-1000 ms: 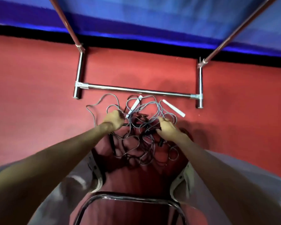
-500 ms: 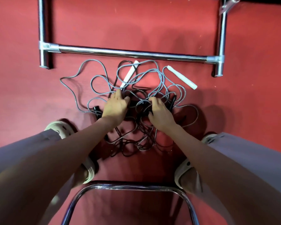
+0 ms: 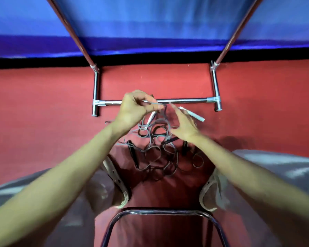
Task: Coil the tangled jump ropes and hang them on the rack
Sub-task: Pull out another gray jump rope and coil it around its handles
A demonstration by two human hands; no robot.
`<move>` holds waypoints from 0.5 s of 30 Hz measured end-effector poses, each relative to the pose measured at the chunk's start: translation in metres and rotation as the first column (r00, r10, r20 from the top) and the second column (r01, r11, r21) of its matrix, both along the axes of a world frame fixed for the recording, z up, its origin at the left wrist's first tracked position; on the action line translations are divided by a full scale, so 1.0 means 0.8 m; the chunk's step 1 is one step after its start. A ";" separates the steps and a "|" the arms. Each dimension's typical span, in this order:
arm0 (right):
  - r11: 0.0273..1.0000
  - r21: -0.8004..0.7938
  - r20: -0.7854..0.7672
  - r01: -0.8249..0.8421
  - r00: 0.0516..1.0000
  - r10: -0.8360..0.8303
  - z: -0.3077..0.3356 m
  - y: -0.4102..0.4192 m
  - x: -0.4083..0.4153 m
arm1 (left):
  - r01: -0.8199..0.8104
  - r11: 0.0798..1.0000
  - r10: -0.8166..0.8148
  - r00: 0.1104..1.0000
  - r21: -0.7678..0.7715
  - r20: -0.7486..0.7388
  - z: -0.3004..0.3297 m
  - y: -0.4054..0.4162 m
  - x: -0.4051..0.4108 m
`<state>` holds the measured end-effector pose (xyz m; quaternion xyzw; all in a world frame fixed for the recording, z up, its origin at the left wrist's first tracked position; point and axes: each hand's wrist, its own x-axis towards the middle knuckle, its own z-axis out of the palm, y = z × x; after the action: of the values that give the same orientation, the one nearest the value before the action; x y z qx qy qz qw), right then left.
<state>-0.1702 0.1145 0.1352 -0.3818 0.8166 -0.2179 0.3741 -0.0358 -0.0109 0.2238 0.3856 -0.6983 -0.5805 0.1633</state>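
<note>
A tangle of grey and black jump ropes [image 3: 159,152] lies on the red floor between my feet. My left hand [image 3: 134,111] is raised above the pile and pinches a strand of the grey jump rope [image 3: 158,104] at its fingertips. Close beside it, my right hand [image 3: 185,126] is lifted too, its curled fingers hooking grey cord that trails down into the tangle. One white handle [image 3: 192,114] lies behind my right hand and another [image 3: 151,118] hangs under my left. Black handles [image 3: 133,154] rest in the pile. The chrome rack's base bar [image 3: 185,100] runs just behind my hands.
Two slanted rack uprights [image 3: 239,29] rise in front of a blue wall [image 3: 150,24]. A chrome chair frame [image 3: 161,213] curves below me. My shoes [image 3: 118,179] flank the pile on the red floor [image 3: 34,113].
Both hands have lifted off the pile, pulling grey cord up toward the rack's base bar. The head has tilted up, bringing the uprights and blue wall back into view.
</note>
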 end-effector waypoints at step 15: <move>0.805 -0.593 0.241 0.004 0.955 0.172 0.333 0.043 0.027 | -0.355 0.935 0.317 0.852 -0.015 -0.417 0.310 0.063 0.064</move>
<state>-0.1487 0.1492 0.4015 -0.4794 0.6293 -0.4946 0.3598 0.0156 0.0394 0.4722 0.3642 -0.5963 -0.5778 0.4218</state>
